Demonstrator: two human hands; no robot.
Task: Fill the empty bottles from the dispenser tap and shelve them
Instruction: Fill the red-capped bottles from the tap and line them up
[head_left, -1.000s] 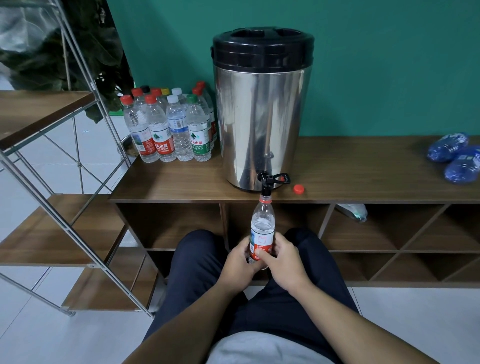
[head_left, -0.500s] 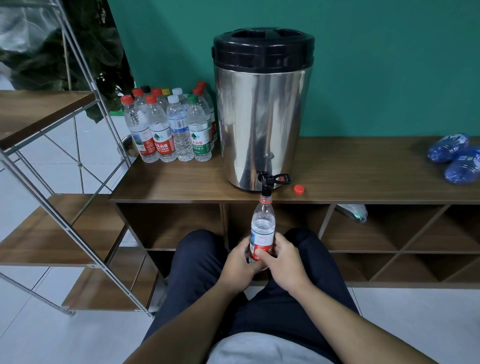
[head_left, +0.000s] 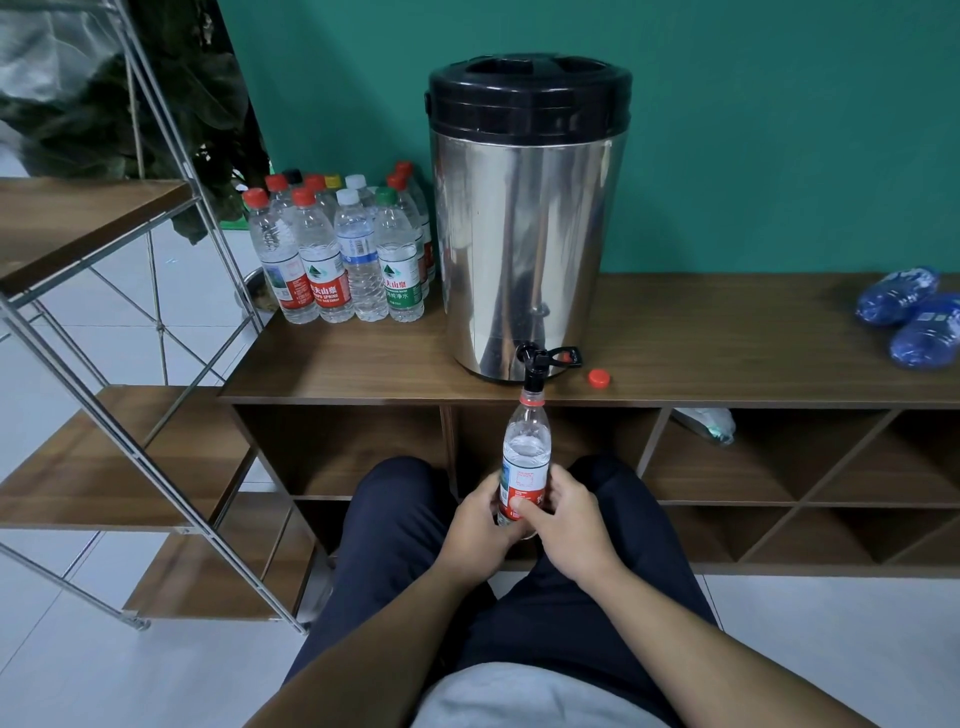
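At the centre of the frame, both hands hold an upright clear bottle (head_left: 524, 457) with a red label, its open mouth directly under the black tap (head_left: 535, 364) of the steel dispenser (head_left: 524, 234). The left hand (head_left: 475, 525) wraps its fingers round the bottle's lower left side; the right hand (head_left: 571, 525) curls round the lower right, thumb pressed on the label. So each grip is clamped on the bottle. Water stands at about shoulder height inside it.

The dispenser sits on a long wooden table (head_left: 363, 364) with open cubbies below. A loose red cap (head_left: 599, 378) lies on the table just right of the tap. Left of the dispenser, in the upper left centre of the frame, stands a cluster of capped bottles (head_left: 343, 249). At the far right edge lie two blue bottles (head_left: 914, 317) on their sides. A metal-framed wooden shelf rack (head_left: 104, 457) fills the left side.
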